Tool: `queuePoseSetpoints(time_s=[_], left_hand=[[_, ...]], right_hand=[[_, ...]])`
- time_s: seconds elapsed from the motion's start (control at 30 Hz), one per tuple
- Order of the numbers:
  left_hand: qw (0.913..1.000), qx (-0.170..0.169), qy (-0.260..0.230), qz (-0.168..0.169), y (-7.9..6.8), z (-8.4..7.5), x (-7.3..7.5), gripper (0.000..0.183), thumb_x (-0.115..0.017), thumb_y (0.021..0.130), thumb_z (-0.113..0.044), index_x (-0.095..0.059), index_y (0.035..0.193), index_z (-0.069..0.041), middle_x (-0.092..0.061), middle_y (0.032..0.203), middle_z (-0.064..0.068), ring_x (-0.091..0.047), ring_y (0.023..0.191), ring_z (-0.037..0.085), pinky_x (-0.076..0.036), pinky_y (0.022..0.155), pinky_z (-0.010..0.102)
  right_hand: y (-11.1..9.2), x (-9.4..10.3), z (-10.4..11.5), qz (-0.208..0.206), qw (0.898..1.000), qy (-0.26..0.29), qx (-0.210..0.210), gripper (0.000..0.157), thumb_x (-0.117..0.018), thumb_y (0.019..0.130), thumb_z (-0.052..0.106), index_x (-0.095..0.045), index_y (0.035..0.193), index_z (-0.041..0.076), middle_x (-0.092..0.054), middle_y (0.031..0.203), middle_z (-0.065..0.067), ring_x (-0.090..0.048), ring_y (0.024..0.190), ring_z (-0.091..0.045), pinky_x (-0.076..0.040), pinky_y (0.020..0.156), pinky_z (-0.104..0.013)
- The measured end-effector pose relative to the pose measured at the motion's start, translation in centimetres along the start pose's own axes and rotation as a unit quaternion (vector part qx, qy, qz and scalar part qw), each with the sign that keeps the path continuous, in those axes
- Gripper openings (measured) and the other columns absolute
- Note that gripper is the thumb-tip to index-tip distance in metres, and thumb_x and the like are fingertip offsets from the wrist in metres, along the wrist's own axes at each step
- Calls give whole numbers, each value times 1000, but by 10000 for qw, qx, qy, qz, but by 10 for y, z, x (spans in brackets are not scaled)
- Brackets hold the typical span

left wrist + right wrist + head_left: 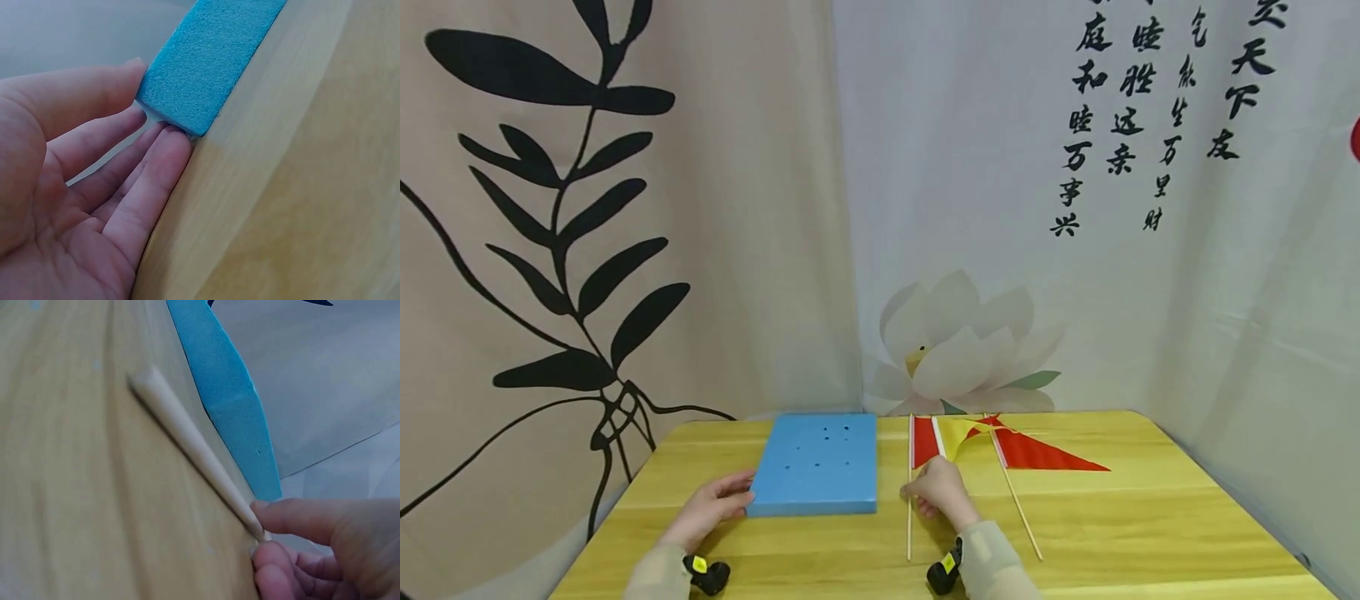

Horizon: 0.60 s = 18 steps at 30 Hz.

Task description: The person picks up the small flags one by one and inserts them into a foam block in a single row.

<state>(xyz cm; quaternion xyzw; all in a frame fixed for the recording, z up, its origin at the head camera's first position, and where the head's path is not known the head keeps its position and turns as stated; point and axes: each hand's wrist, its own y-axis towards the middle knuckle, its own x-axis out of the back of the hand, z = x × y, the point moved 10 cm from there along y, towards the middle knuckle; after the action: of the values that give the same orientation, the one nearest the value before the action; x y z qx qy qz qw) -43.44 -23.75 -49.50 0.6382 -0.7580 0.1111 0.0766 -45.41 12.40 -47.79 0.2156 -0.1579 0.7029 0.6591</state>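
A blue foam block point(831, 483) with several small holes in its top lies flat on the table. My left hand point(711, 506) is at its left front corner, and in the left wrist view the thumb and fingertips point(172, 147) touch the block's end, not curled round it. To the right of the block, my right hand point(942, 490) pinches the thin wooden stick point(194, 447) of a small red flag point(924, 442) between thumb and fingers. Just beyond that hand is a yellow flag point(953, 435) with a white sleeve, partly hidden by it.
Another red pennant point(1048, 452) on a wooden stick point(1021, 510) lies to the right, its upper end overlapping the yellow flag. The wooden table point(1157, 533) ends at the back against a printed curtain point(760, 208).
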Motion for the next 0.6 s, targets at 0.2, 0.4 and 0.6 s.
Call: queuePoseSetpoints(time_s=[0.2, 0.4, 0.6], left_hand=[[9999, 78, -35, -58, 2, 2, 3, 61, -66, 94, -20, -41, 142, 9, -47, 136, 29, -57, 113, 33, -53, 87, 42], [9998, 106, -72, -150, 2, 3, 5, 60, -67, 93, -19, -43, 141, 8, -48, 135, 28, -57, 113, 33, -53, 88, 43], [9999, 63, -7, -79, 0, -1, 2, 60, -66, 94, -20, -42, 142, 8, -47, 135, 29, -56, 114, 34, -53, 88, 43]], right_hand=[[2, 1, 1, -106, 9998, -149, -63, 38, -76, 73, 3, -48, 48, 10, -50, 42, -2, -50, 32, -12, -51, 37, -32], [1, 4, 3, -102, 9997, -229, -73, 36, -71, 76, 4, -49, 48, 9, -49, 41, -2, -49, 30, -12, -50, 35, -32], [-2, 6, 1, -30, 10000, 13, -81, 29, -68, 77, 5, -54, 52, 6, -54, 44, -5, -52, 33, -15, -51, 36, -34]])
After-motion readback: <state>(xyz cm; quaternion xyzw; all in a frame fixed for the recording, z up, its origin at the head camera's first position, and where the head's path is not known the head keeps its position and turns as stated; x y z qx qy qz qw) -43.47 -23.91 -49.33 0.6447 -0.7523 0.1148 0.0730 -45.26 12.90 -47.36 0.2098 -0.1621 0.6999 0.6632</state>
